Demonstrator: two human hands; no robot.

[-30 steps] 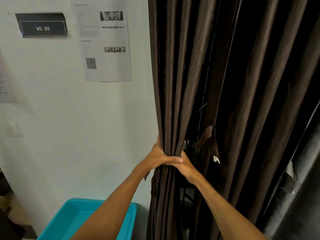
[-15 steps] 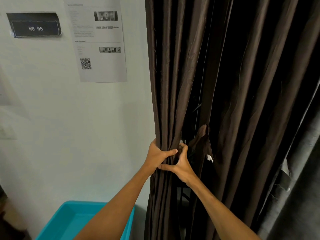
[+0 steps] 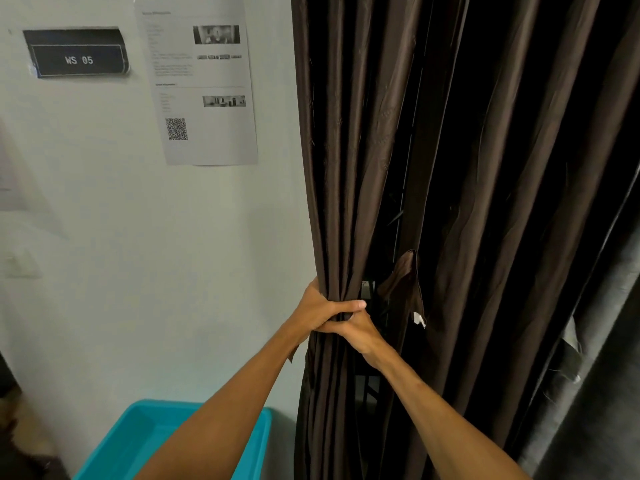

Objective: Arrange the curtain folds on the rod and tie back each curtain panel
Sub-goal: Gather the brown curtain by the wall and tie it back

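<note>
A person's left hand (image 3: 323, 311) and right hand (image 3: 358, 334) clamp together on a gathered bunch of dark brown curtain folds (image 3: 341, 188) hanging beside a white wall (image 3: 138, 237). The left grips from the wall side and the right just below, touching it. A loose fabric flap (image 3: 401, 285) hangs just right of them.

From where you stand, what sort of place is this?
Probably a numbered workstation in a lab or training room, not a home. A black wall sign reads WS 05, a printed sheet with a QR code is stuck beside it, and a dark brown curtain hangs by a turquoise bin.
</note>
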